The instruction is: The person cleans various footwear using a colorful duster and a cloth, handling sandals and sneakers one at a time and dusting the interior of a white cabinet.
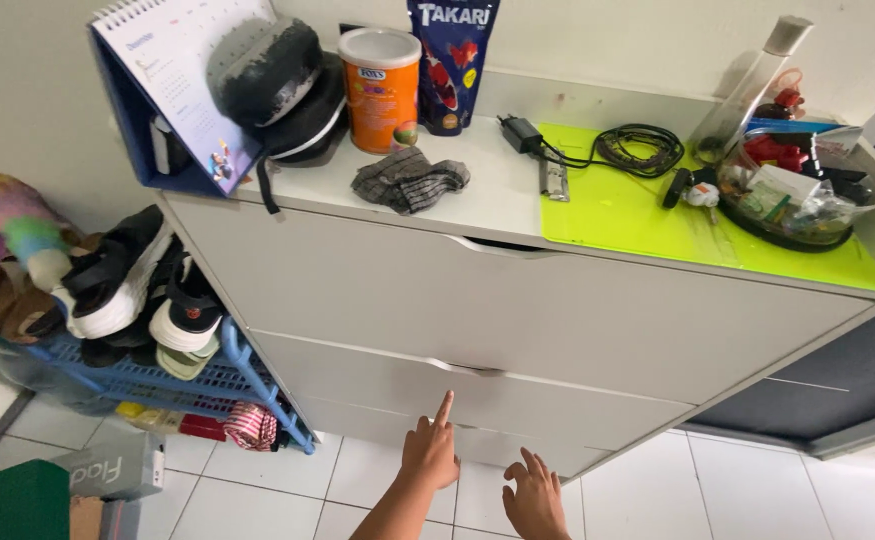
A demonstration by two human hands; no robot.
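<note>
Head view: left hand forefinger points at drawer just above; right hand fingers spread.

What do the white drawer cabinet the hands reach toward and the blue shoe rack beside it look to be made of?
White drawer cabinet: probably laminated board, with smooth matte flat fronts and crisp edges. Blue shoe rack: likely moulded plastic, with a uniform colour and a slatted shelf. The left hand points at a lower drawer, the right hand beside it.

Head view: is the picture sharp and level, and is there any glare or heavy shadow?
Head view: strongly tilted, wide-angle lines on the white drawer cabinet slant; even daylight, soft shadows only; mild sheen on the lime-green plastic mat; both hands (left, right) reasonably sharp.
</note>
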